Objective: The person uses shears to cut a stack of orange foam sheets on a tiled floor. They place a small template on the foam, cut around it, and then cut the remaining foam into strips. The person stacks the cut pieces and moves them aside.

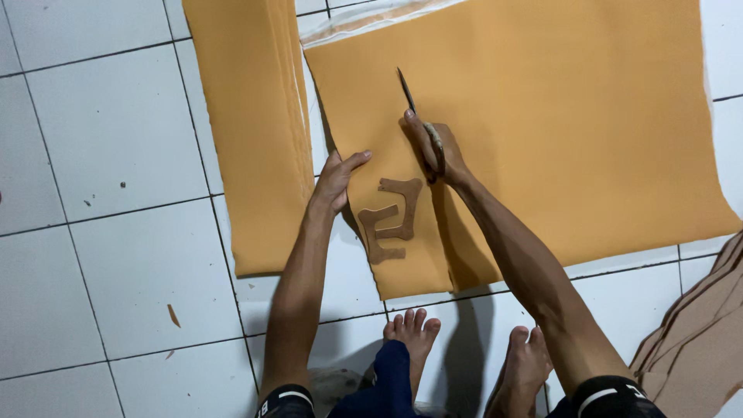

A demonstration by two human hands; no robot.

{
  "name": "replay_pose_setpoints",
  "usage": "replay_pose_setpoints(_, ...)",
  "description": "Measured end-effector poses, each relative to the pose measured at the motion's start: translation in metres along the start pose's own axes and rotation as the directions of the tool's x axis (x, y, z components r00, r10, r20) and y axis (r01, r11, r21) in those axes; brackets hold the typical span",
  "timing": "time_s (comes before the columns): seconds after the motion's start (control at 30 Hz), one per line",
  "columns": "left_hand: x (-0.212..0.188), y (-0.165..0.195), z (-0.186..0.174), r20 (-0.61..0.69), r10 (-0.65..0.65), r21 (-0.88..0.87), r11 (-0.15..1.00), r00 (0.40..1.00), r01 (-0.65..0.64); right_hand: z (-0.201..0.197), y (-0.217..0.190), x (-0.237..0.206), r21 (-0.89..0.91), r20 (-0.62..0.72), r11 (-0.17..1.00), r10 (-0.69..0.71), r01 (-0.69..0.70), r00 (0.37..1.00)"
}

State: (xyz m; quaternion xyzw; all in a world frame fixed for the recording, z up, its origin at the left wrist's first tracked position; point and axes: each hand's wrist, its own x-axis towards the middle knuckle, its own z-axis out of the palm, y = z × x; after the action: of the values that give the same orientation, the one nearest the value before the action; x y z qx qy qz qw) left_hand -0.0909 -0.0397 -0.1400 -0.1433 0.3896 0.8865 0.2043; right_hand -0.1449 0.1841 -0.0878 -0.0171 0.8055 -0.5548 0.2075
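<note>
Bare feet [414, 333] on white tiles [124, 131], right hand [437, 151] grasping blade [406, 91], left hand [337, 182] flat on orange sheet [557, 131]

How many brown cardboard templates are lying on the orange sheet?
2. One template lies just below the right hand; the other template sits lower left, near the sheet edge, beside the left hand. None look hidden.

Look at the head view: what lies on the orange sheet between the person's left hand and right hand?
In the head view, a brown letter-shaped cardboard template lies flat on the orange sheet, between the left hand and the right hand, which grips a blade.
</note>
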Motion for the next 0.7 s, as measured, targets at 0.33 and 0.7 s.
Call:
replay_pose_setpoints(0.33,-0.006,0.006,0.001,-0.044,-0.031,-0.024,0.999,0.999,0.03,-0.005,-0.002,0.02,0.02,0.056,0.979,0.199,-0.201,0.978)
replay_pose_setpoints(0.7,0.0,0.007,0.001,-0.065,-0.04,-0.027,0.999,0.997,0.038,0.003,-0.008,0.053,-0.102,-0.084,0.99,0.085,-0.093,0.993)
